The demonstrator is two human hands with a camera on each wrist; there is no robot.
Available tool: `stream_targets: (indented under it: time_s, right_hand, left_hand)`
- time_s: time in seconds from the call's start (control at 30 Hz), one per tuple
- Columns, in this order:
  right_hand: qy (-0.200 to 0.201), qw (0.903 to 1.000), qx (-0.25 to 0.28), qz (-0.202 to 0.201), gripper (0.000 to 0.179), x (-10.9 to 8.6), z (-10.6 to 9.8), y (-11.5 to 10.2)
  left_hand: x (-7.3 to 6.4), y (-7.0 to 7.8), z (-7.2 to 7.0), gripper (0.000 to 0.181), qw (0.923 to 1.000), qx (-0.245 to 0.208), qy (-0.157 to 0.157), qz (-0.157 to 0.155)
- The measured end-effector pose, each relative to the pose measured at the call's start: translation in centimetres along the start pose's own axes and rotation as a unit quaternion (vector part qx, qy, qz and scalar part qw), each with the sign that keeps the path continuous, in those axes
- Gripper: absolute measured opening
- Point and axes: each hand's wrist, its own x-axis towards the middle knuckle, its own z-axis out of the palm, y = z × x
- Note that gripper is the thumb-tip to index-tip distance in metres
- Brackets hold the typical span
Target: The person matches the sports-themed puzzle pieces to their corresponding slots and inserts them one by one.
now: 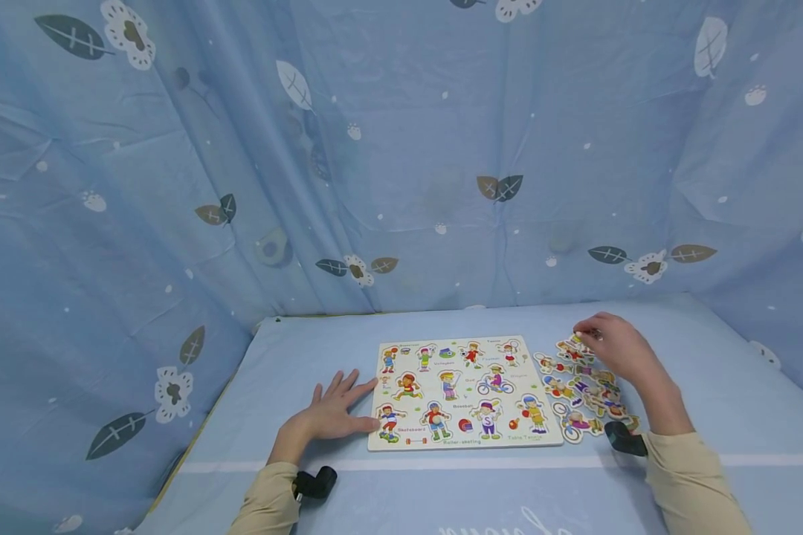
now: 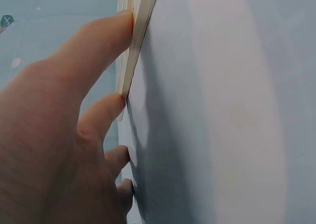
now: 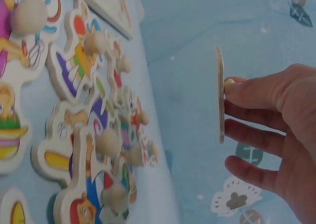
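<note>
A wooden puzzle board (image 1: 428,409) with printed sports figures lies flat on the table. My left hand (image 1: 328,412) rests at its left side, fingers spread; in the left wrist view the thumb (image 2: 111,34) and forefinger touch the board's edge. My right hand (image 1: 618,345) is over the far end of a heap of loose wooden puzzle pieces (image 1: 578,390). Seen from the right wrist, the thumb and forefinger pinch the small knob of one puzzle piece (image 3: 220,105), held edge-on and clear of the heap. Its picture is hidden from that side.
The heap lies against the board's right side, its pieces overlapping, with round knobs (image 3: 107,142) standing up. A light blue cloth (image 1: 294,342) covers the table. Blue patterned curtains (image 1: 435,148) hang behind and at the sides. Each wrist carries a black camera mount (image 1: 316,483).
</note>
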Motion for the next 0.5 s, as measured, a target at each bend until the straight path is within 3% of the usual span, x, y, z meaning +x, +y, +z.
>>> stream_targets:
  time_s: [0.3, 0.5]
  right_hand:
    - [0.028, 0.9985, -0.012, -0.045, 0.019, 0.6, 0.3, -2.4]
    - [0.027, 0.9981, -0.018, -0.052, 0.017, 0.7, 0.7, -3.8]
  left_hand:
    - [0.0, -0.2, 0.0, 0.085, 1.0000, -0.002, -0.001, -0.003]
    - [0.1, -0.1, 0.0, 0.085, 1.0000, -0.001, 0.000, -0.001]
